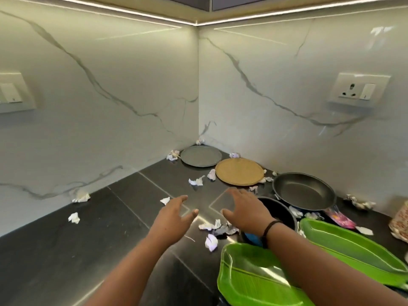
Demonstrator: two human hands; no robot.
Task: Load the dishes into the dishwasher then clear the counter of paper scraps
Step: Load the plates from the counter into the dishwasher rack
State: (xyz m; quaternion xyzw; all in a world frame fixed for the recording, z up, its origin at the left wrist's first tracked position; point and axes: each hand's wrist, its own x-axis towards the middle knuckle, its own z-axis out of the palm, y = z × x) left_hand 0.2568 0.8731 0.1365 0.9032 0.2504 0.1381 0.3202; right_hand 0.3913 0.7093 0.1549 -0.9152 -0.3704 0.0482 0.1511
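Veined marble walls (pixel 123 89) meet above a dark counter (pixel 66 250).

We are seeing an under-cabinet light strip (pixel 123 17) glaring off the marble wall (pixel 110 85); edges are bending, slightly soft.

Bare forearms, black band (pixel 271 226) on right wrist

The right forearm (pixel 309 250) hides much of the black pot (pixel 280 213) and part of the near green tray (pixel 254 279). The patterned container (pixel 400 219) is cut by the right edge, the left switch plate (pixel 13 92) by the left.
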